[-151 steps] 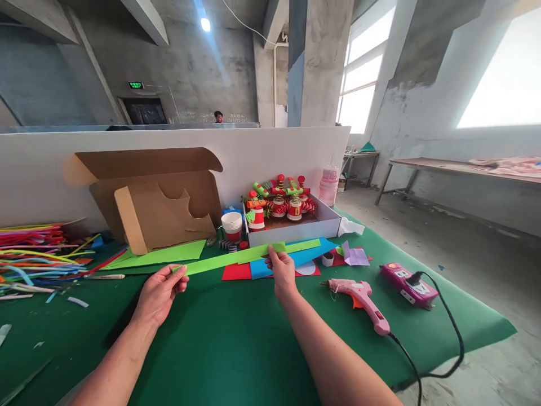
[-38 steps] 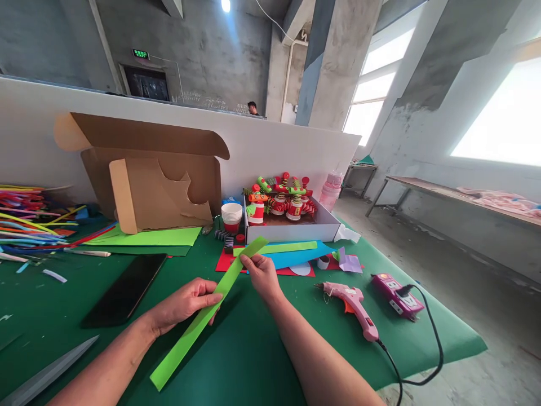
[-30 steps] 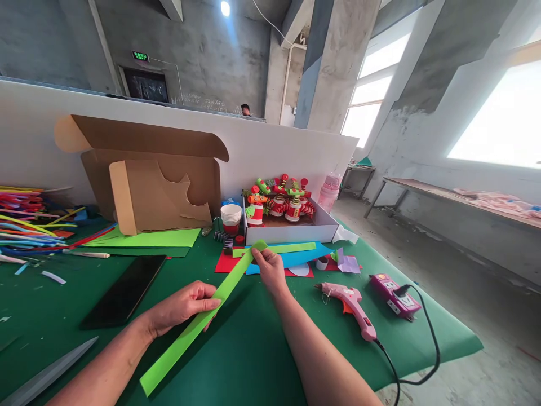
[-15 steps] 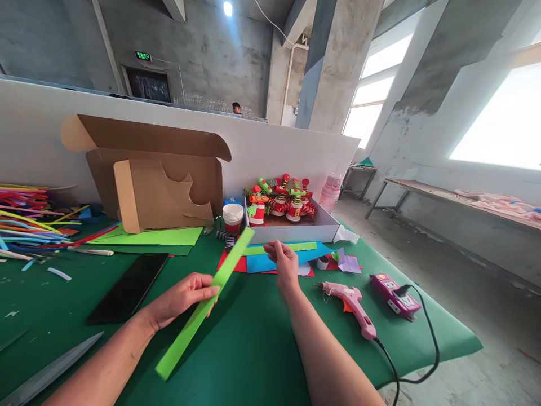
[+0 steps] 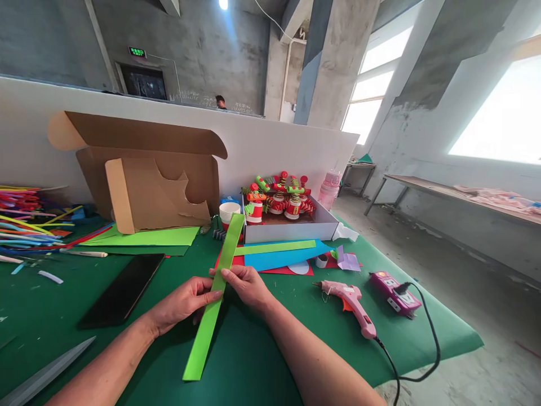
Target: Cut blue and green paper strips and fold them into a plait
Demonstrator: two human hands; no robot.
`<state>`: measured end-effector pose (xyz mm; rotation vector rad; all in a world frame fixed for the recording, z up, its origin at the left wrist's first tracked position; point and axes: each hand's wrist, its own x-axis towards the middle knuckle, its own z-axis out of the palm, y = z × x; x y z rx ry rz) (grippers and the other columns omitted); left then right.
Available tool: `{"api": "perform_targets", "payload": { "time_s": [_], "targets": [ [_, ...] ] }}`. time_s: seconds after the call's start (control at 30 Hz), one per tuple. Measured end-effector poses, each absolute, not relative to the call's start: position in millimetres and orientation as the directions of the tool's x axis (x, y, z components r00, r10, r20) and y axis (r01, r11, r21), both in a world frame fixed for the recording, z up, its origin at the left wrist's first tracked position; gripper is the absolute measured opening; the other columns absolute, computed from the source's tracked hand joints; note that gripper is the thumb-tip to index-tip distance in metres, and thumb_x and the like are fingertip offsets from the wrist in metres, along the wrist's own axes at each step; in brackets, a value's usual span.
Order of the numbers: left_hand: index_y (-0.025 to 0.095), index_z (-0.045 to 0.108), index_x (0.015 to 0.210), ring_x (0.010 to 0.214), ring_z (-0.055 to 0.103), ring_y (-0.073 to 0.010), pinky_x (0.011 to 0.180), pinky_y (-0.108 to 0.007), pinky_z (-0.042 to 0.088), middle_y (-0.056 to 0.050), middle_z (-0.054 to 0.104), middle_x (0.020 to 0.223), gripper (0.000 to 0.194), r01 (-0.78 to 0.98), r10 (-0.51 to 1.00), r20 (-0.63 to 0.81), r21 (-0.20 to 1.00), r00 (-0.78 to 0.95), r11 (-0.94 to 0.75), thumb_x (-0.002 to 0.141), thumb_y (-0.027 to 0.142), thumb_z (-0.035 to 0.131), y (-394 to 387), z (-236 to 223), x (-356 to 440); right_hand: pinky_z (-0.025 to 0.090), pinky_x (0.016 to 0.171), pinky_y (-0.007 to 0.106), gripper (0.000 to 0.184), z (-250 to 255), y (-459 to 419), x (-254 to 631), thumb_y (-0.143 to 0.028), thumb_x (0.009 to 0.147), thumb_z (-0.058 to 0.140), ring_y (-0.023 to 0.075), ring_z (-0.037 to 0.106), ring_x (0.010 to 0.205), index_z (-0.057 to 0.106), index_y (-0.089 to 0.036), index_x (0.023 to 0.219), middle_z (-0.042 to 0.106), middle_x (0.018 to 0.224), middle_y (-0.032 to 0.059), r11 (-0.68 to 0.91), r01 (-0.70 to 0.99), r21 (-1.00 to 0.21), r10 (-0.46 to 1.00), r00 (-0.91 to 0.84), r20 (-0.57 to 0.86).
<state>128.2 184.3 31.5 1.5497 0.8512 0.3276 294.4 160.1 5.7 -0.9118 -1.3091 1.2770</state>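
A long green paper strip [image 5: 203,344] slants above the green tabletop, its upper end leaning away from me. My left hand [image 5: 186,301] pinches it near the middle, thumb on top. Just above that grip, my right hand [image 5: 244,285] also has the strip between thumb and fingers. Behind the hands lie a blue paper sheet [image 5: 270,259], a second green strip [image 5: 291,246] on it, and red paper partly underneath. A pink glue gun [image 5: 353,304] rests to the right of my right hand.
A shallow box [image 5: 291,232] holds several red-and-green paper-cup figures. Left of it stand white cups [image 5: 229,211] and an opened cardboard box [image 5: 169,194]. A black phone [image 5: 122,290], scissors-like blade [image 5: 51,372] and craft sticks lie left; a purple power strip [image 5: 395,294] sits right.
My right hand has come left and down from over the blue paper and now grips the green strip. The strip has turned more upright, its lower end shifting right.
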Motion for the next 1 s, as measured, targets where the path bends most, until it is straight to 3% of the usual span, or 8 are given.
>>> {"api": "perform_targets", "payload": {
  "time_s": [0.2, 0.33, 0.73, 1.0],
  "targets": [
    [0.02, 0.055, 0.07, 0.058, 0.048, -0.0139, 0.055, -0.027, 0.038, 0.004, 0.054, 0.061, 0.053, 0.343, 0.679, -0.292, 0.937, 0.673, 0.062, 0.064, 0.07, 0.073, 186, 32, 124, 0.05, 0.068, 0.03, 0.05, -2, 172, 306, -0.066, 0.073, 0.071, 0.0179, 0.062, 0.066, 0.076, -0.017, 0.069, 0.069, 0.065, 0.0023, 0.209, -0.106, -0.972, 0.976, 0.087, 0.2],
    [0.019, 0.058, 0.071, 0.06, 0.05, -0.0145, 0.058, -0.027, 0.039, 0.002, 0.057, 0.062, 0.054, 0.352, 0.671, -0.321, 0.931, 0.669, 0.095, 0.063, 0.071, 0.072, 187, 33, 120, 0.047, 0.06, 0.028, 0.05, -1, 179, 319, -0.066, 0.07, 0.073, 0.0164, 0.056, 0.06, 0.068, -0.018, 0.056, 0.062, 0.055, 0.0001, 0.227, -0.034, -0.973, 0.95, 0.227, 0.214],
    [0.021, 0.046, 0.058, 0.053, 0.048, -0.0127, 0.056, -0.028, 0.044, 0.006, 0.044, 0.055, 0.048, 0.38, 0.583, -0.34, 0.923, 0.738, 0.057, 0.065, 0.058, 0.076, 188, 33, 115, 0.052, 0.069, 0.03, 0.042, 12, 182, 344, -0.058, 0.065, 0.076, 0.0133, 0.054, 0.06, 0.066, -0.019, 0.054, 0.059, 0.057, -0.0014, 0.263, -0.167, -0.95, 0.903, 0.389, 0.181],
    [0.022, 0.044, 0.056, 0.054, 0.053, -0.015, 0.052, -0.026, 0.039, 0.003, 0.051, 0.054, 0.051, 0.406, 0.571, -0.341, 0.914, 0.746, 0.015, 0.066, 0.063, 0.072, 189, 36, 112, 0.055, 0.077, 0.033, 0.045, 10, 185, 358, -0.061, 0.06, 0.08, 0.0195, 0.067, 0.076, 0.076, -0.018, 0.075, 0.075, 0.077, 0.0046, 0.264, -0.258, -0.929, 0.871, 0.478, 0.115]
  ]
}}
